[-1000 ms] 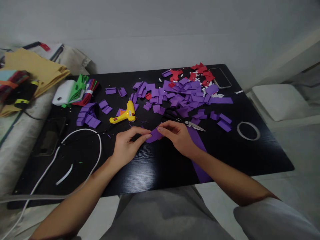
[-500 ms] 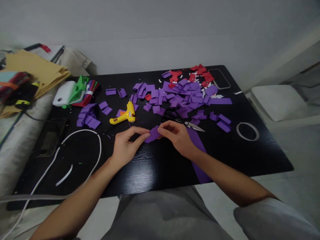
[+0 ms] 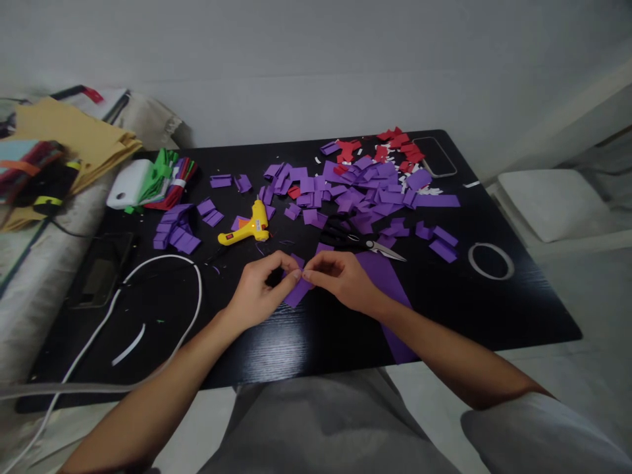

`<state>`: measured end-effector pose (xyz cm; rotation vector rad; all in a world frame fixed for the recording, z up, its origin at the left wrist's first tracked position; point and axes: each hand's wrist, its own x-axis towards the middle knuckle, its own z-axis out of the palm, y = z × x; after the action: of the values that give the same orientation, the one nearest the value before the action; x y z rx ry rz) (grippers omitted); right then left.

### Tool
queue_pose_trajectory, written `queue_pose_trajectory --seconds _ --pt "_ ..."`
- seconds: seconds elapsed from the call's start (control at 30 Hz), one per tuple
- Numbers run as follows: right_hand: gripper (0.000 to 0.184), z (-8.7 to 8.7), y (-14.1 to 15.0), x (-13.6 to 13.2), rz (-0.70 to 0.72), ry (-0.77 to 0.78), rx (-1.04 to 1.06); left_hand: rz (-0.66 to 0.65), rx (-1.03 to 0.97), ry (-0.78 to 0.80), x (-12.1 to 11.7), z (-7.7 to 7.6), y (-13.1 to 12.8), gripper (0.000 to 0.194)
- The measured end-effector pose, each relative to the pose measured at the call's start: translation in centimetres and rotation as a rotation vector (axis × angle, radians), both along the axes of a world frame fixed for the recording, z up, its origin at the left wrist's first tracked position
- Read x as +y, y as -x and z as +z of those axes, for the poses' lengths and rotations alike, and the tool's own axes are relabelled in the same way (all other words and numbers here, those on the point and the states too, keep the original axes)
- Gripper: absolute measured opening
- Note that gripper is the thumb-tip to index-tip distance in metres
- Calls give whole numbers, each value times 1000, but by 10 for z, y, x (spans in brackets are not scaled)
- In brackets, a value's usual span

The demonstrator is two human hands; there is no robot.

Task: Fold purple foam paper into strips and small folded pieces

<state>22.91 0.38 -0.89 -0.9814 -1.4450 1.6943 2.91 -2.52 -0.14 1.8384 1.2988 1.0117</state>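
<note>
Between my two hands is a small piece of purple paper [image 3: 295,295], pinched at the fingertips above the front middle of the table. My left hand [image 3: 261,289] grips it from the left with thumb and forefinger. From the right, my right hand [image 3: 343,280] pinches it close to the left fingertips, which hide part of it. Black-handled scissors [image 3: 378,247] lie just behind my right hand, blades pointing right. A long purple paper strip [image 3: 395,329] runs under my right wrist. Behind my left hand rests a yellow glue gun [image 3: 247,227].
Folded purple pieces [image 3: 380,178] spread across the back of the black table [image 3: 469,309], with red scraps [image 3: 412,151] behind. A tape ring [image 3: 508,263] lies at right. A white cable [image 3: 199,289] loops at left near a dark phone [image 3: 99,270]. Bundled coloured strips [image 3: 170,181] lie back left.
Both hands have come closer together, fingertips nearly meeting. The purple piece has turned in them, and its lower corner now points down toward me.
</note>
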Motion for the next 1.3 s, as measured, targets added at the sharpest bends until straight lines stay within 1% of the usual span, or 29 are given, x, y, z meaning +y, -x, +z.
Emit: queue_pose_trajectory --seconds 0.2,0.3,0.37,0.43,0.57,0.67,0.8,0.93,1.03,1.13,1.3 --pt "14 1 -4 8 27 35 73 91 -137 47 -1 4 -4 14" --pt "13 2 -6 10 -16 37 92 182 -189 61 2 4 0 15" --pt "16 3 -5 9 -53 43 95 256 -216 45 4 5 3 16" --pt "23 2 -3 6 -69 44 102 276 -225 39 6 5 5 16" --pt "32 1 2 1 -71 30 126 193 -214 86 2 4 -1 17" --pt "33 -2 3 0 -84 28 120 119 -229 123 0 3 -4 16" --pt "28 -6 2 2 -56 26 102 23 -184 155 2 0 -2 14" --pt "19 -9 1 2 33 26 66 -75 -68 118 3 -1 2 15" --pt "12 -8 0 2 100 31 44 -159 -7 100 4 2 5 13" --pt "12 -5 -1 3 137 68 56 -190 24 94 6 5 9 12" --pt "17 -2 -5 9 120 78 37 -185 57 103 11 5 19 12"
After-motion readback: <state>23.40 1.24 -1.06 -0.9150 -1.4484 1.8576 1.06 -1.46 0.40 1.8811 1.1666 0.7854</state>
